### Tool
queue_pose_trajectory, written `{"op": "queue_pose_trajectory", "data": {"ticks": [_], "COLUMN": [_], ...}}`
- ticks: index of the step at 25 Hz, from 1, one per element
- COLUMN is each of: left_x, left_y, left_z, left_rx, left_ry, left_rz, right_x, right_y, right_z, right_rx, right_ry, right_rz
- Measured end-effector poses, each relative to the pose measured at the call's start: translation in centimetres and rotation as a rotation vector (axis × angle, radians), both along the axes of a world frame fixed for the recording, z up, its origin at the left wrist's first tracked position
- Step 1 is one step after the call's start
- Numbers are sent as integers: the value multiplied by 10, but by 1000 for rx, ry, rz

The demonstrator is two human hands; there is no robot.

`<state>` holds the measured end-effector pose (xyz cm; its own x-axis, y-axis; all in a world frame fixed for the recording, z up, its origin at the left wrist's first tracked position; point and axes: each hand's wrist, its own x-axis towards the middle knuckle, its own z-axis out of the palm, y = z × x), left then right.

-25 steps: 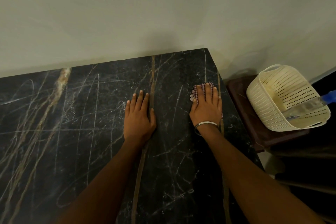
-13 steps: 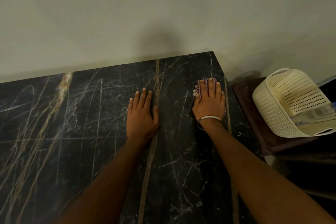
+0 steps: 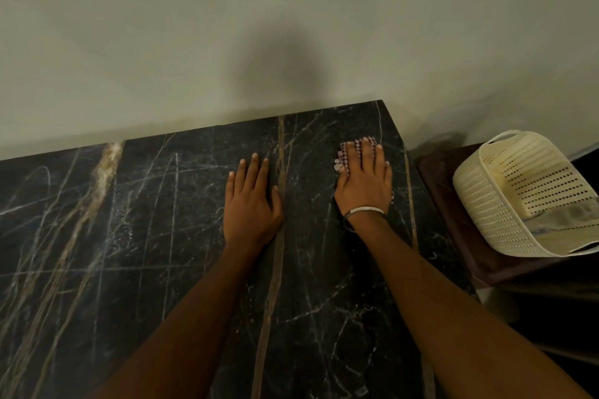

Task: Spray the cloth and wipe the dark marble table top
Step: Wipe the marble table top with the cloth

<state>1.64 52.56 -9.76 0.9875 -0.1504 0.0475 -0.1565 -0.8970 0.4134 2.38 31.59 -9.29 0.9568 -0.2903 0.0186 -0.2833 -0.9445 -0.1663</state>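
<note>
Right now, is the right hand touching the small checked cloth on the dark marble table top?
Touching. The head view shows the right hand lying flat on the checked cloth, fingers straight, pressing it onto the dark marble table top.

Your left hand (image 3: 251, 201) lies flat on the table top (image 3: 129, 236), near its far edge by the wall (image 3: 291, 26). Your right hand (image 3: 364, 183) lies to its right, on a cloth (image 3: 356, 147) near the far right corner. A basket (image 3: 525, 191) sits on a stand (image 3: 453, 220) beyond the table's right edge.
</note>
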Motion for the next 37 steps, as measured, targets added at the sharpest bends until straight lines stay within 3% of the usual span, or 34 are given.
{"op": "queue_pose_trajectory", "data": {"ticks": [4,11,17,23,28,33,37], "left_x": [12,29,41,49,57,58,58], "left_y": [-1,2,3,3,3,4,2], "left_z": [0,-3,-2,-4,-3,-2,0], "left_rx": [2,-5,-5,4,2,-9,6], "left_ry": [-9,-20,-18,-18,-13,-7,-3], "left_rz": [7,5,-6,-9,-19,-23,-19], "right_x": [11,32,45,74,88,101,101], "right_y": [13,-3,7,7,29,19,58], "right_z": [-3,-3,-5,-2,-2,4,4], "right_rx": [-16,-9,-10,5,24,70,97], "right_ry": [-1,-19,-33,-31,-57,-19,-91], "right_rz": [150,-8,158,0,181,-5,214]}}
